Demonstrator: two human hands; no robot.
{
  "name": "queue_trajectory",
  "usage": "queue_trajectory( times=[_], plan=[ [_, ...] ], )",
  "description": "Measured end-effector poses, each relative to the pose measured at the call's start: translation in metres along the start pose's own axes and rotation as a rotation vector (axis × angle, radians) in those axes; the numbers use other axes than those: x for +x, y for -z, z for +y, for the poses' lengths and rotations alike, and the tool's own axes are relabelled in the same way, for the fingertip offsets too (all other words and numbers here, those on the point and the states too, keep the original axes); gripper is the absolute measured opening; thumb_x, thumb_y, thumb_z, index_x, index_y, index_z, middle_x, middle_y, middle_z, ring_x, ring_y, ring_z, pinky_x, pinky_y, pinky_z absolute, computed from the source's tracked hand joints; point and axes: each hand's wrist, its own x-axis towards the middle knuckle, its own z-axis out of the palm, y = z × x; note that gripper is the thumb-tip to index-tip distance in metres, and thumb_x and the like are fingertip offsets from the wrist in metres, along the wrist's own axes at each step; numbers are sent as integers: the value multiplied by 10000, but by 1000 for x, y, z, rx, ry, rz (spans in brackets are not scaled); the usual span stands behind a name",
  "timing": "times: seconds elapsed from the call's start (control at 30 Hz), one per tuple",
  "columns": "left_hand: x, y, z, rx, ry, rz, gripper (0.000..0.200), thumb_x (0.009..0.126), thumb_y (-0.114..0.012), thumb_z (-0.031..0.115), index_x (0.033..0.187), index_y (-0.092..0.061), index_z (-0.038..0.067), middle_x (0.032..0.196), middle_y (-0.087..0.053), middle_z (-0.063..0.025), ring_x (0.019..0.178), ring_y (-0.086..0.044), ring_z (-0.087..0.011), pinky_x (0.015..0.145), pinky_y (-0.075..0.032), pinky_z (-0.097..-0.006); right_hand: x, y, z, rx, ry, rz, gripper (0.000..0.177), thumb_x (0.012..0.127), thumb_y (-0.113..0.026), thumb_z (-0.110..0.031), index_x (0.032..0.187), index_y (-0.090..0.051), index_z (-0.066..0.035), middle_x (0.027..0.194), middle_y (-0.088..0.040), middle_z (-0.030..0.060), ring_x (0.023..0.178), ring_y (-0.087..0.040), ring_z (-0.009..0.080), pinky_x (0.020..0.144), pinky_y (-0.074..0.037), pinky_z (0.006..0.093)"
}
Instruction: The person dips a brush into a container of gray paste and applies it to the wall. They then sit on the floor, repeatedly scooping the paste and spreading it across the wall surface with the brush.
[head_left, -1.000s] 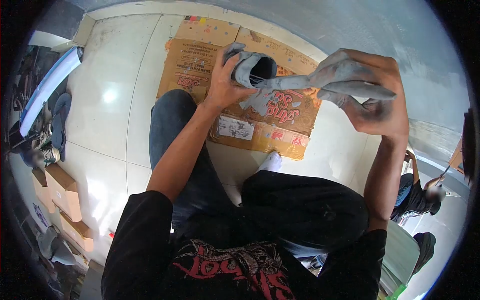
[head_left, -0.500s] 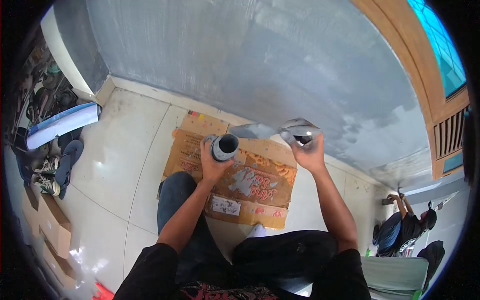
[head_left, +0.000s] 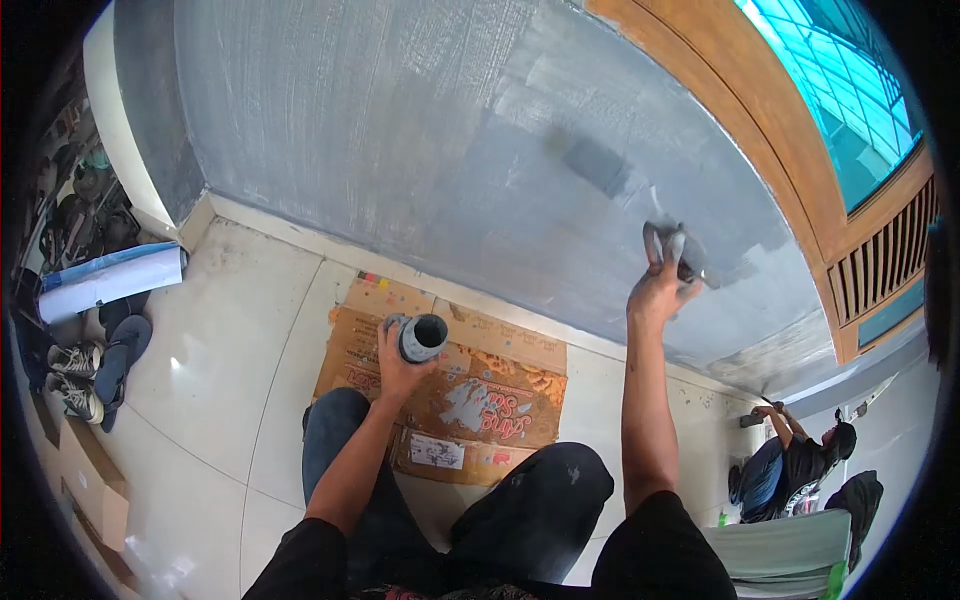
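**Right hand at the wall with a flat tool, left hand on a grey pot**

Right hand point(head_left: 660, 292): raised, arm nearly straight up, fingers closed round a flat tool point(head_left: 672, 245) smeared with grey. The tool's blade lies against the grey wall point(head_left: 420, 140). Whether it presses or only touches cannot be told.

Left hand point(head_left: 393, 362): closed round a small grey pot point(head_left: 424, 337), held low over the far edge of the cardboard point(head_left: 470, 400). The pot's open mouth is tilted toward the camera; its contents are too dark to make out.

The cardboard lies flat on the tiled floor point(head_left: 230, 330), its far edge at the foot of the wall, and carries a grey splash near its middle. The person's knees point(head_left: 560, 480) cover its near edge.

Wall finish is uneven, with a darker patch point(head_left: 595, 160) up and left of the tool. A wooden window frame point(head_left: 760, 130) with teal glass runs above the right hand.

At the left edge of the floor:
- a white roll point(head_left: 105, 282)
- shoes point(head_left: 75, 380)
- cardboard boxes point(head_left: 90, 490)

At the right edge, another person point(head_left: 790, 465) crouches with a hand at the same wall, well apart. A pale green seat point(head_left: 780, 555) stands near them.
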Motion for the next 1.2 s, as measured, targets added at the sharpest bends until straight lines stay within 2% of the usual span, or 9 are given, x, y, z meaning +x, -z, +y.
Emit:
queue_trajectory(
  times=[0.27, 0.43, 0.6, 0.73, 0.9, 1.0, 1.1, 1.13, 1.2],
  plan=[
    [-4, 0, -11, -6, 14, -37, 893, 589, -929, 181, 1339, -470, 25, 1329, -435, -233, 1227, -509, -441, 995, -460, -544, 27, -114, 7, 131, 178, -29, 263, 968, -695, -82, 1134, -612, 105, 1140, -648, 195, 1052, -680, 286, 949, -616, 525],
    [-5, -3, -11, -28, -5, -30, 833, 563, -923, 140, 1268, -499, 6, 1293, -457, -230, 1180, -534, -449, 952, -493, -526, 39, -118, 16, 20, 280, -76, 245, 962, -709, -88, 1119, -631, 84, 1140, -655, 183, 1028, -672, 240, 967, -605, 481],
    [-3, -5, -5, -61, 44, -50, 836, 566, -930, 140, 1270, -499, 10, 1285, -460, -229, 1178, -535, -449, 962, -488, -527, 68, -24, 4, -346, 612, 88, 206, 954, -709, -46, 1097, -640, 86, 1090, -684, 189, 983, -687, 235, 936, -612, 438],
    [-1, -6, -1, -77, 7, -40, 828, 576, -935, 153, 1269, -505, 6, 1264, -471, -231, 1180, -532, -447, 958, -486, -532, 87, 65, -19, -454, 564, 242, 235, 947, -714, -29, 1111, -627, 116, 1035, -689, 184, 937, -694, 242, 881, -630, 397],
    [-3, -2, 2, -67, 24, -55, 828, 587, -936, 166, 1274, -507, -5, 1261, -474, -232, 1188, -526, -445, 955, -484, -533, 100, 135, -38, -521, 634, 321, 220, 938, -719, -31, 1060, -623, 125, 1048, -677, 191, 924, -691, 248, 835, -656, 424],
    [-2, -3, -5, -5, -26, -51, 833, 590, -937, 172, 1277, -504, -10, 1281, -467, -238, 1195, -525, -443, 967, -480, -533, 87, 104, -57, -470, 607, 357, 224, 939, -703, -20, 1072, -607, 133, 1074, -665, 202, 941, -691, 270, 853, -660, 469],
    [-3, -2, -8, -44, -6, -73, 837, 578, -933, 155, 1273, -500, -18, 1301, -457, -236, 1203, -524, -439, 975, -482, -529, 75, 40, -53, -320, 651, 166, 240, 975, -662, -49, 1124, -585, 123, 1119, -649, 220, 974, -693, 284, 863, -655, 491],
    [-4, -2, -8, -32, 4, -71, 844, 569, -933, 147, 1273, -499, -21, 1308, -453, -233, 1207, -524, -438, 977, -483, -528, 67, 4, -50, -272, 584, 213, 215, 989, -640, -49, 1118, -589, 115, 1115, -651, 210, 988, -692, 292, 874, -649, 503],
    [-3, 0, -4, -22, 11, -70, 850, 559, -932, 139, 1272, -498, -23, 1314, -449, -231, 1212, -523, -436, 979, -485, -526, 61, -50, -34, -151, 535, 58, 214, 980, -667, -64, 1104, -602, 98, 1114, -656, 189, 1001, -692, 277, 874, -647, 498]
  ],
)
